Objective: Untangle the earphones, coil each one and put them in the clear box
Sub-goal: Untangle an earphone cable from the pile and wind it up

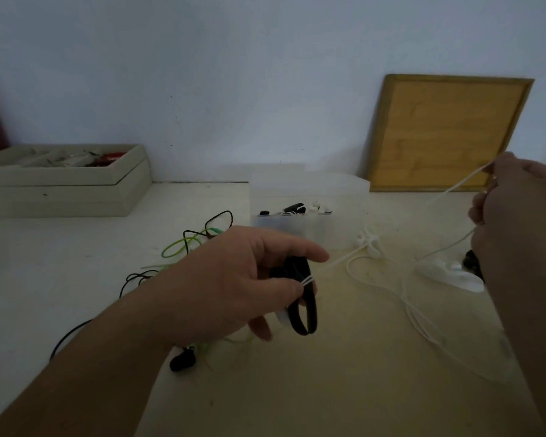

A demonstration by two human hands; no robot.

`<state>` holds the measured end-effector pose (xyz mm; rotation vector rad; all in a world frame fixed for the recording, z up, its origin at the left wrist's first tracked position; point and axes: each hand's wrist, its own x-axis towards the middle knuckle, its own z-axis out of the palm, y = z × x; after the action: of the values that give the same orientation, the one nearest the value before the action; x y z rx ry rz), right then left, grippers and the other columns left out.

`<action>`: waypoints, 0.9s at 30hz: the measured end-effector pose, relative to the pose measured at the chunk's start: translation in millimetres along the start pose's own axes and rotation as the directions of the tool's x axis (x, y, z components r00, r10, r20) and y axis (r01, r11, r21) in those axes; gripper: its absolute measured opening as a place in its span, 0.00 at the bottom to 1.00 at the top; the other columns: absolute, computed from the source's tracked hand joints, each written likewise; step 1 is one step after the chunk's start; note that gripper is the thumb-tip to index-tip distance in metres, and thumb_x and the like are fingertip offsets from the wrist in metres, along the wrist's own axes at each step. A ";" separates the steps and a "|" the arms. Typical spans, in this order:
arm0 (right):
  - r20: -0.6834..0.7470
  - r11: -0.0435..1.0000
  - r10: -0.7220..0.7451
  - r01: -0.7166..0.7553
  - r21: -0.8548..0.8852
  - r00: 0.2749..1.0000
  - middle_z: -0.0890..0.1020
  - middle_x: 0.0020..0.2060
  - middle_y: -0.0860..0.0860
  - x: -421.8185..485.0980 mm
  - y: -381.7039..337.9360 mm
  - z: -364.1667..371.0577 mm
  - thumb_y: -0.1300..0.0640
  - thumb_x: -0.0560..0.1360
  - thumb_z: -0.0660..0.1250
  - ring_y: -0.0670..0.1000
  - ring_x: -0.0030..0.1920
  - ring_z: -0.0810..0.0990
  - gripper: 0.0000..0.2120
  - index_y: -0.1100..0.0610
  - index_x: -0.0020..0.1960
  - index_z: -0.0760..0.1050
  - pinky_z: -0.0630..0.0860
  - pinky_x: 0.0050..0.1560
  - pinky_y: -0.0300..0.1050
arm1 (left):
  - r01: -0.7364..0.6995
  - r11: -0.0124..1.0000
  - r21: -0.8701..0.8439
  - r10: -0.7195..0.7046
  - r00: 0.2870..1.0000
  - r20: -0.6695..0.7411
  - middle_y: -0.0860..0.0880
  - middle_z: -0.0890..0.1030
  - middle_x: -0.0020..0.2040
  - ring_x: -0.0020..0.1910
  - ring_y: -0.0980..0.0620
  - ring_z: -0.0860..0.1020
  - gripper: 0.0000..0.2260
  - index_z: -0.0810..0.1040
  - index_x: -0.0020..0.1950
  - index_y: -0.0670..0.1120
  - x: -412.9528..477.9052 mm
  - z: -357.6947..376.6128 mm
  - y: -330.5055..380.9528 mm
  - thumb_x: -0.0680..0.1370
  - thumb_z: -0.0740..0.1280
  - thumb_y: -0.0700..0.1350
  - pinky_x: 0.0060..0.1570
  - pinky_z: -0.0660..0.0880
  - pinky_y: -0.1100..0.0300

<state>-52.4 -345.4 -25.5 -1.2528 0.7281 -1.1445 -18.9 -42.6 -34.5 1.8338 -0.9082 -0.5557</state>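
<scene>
My left hand (234, 279) is raised over the table middle, pinching a white earphone cable (375, 282) between thumb and fingers, with a black looped strap (303, 310) hanging from the same grip. My right hand (511, 216) at the right edge holds the same white cable higher up, so it runs taut between both hands. White earbuds (368, 239) lie on the table beside the clear box (309, 197), which holds black and white earphone pieces. A tangle of green and black earphones (189, 241) lies behind my left hand.
A beige tray (63, 181) of small items sits at the back left against the wall. A wooden framed board (445, 130) leans on the wall at the back right. A white object (448, 274) and something black lie near my right wrist.
</scene>
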 end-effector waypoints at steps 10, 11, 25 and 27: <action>0.212 0.781 -0.056 0.175 -0.600 0.976 0.81 0.42 0.50 -3.4 5.7 1.3 0.53 0.74 0.70 0.51 0.37 0.77 0.11 0.52 0.56 0.81 0.71 0.37 0.43 | -0.030 0.977 -0.211 0.011 0.996 -0.090 0.47 0.85 0.45 0.46 0.45 0.85 0.21 0.80 0.61 0.51 -1.1 -3.2 -0.1 0.78 0.63 0.28 0.36 0.80 0.59; 0.287 0.697 -0.134 0.296 -0.653 0.949 0.81 0.47 0.49 -13.6 1.5 2.2 0.53 0.75 0.70 0.51 0.42 0.78 0.13 0.51 0.60 0.79 0.72 0.41 0.43 | -0.036 0.977 -0.208 0.016 0.995 -0.097 0.47 0.85 0.45 0.45 0.46 0.85 0.21 0.80 0.61 0.51 -1.1 -2.3 0.4 0.78 0.63 0.28 0.36 0.80 0.59; 0.986 0.932 0.099 0.334 -0.139 0.135 0.81 0.29 0.45 -99.9 -23.5 19.7 0.52 0.74 0.67 0.39 0.30 0.77 0.10 0.51 0.35 0.81 0.72 0.35 0.32 | -0.047 0.981 -0.188 0.006 0.976 -0.217 0.48 0.86 0.46 0.43 0.45 0.85 0.27 0.71 0.69 0.55 -1.0 -2.2 5.4 0.77 0.65 0.30 0.37 0.81 0.54; 0.986 0.979 0.037 0.194 -0.069 0.162 0.82 0.32 0.47 -101.2 -20.4 21.0 0.54 0.75 0.68 0.43 0.34 0.79 0.11 0.53 0.35 0.81 0.74 0.38 0.33 | -0.034 0.974 -0.225 -0.013 0.979 -0.203 0.48 0.86 0.44 0.43 0.47 0.85 0.22 0.72 0.66 0.52 0.1 1.6 7.1 0.77 0.65 0.31 0.38 0.81 0.53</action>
<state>-70.2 -241.9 -17.0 -1.8631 -0.3146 -0.0653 -22.3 -45.3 -28.7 1.6426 -0.6870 -0.4371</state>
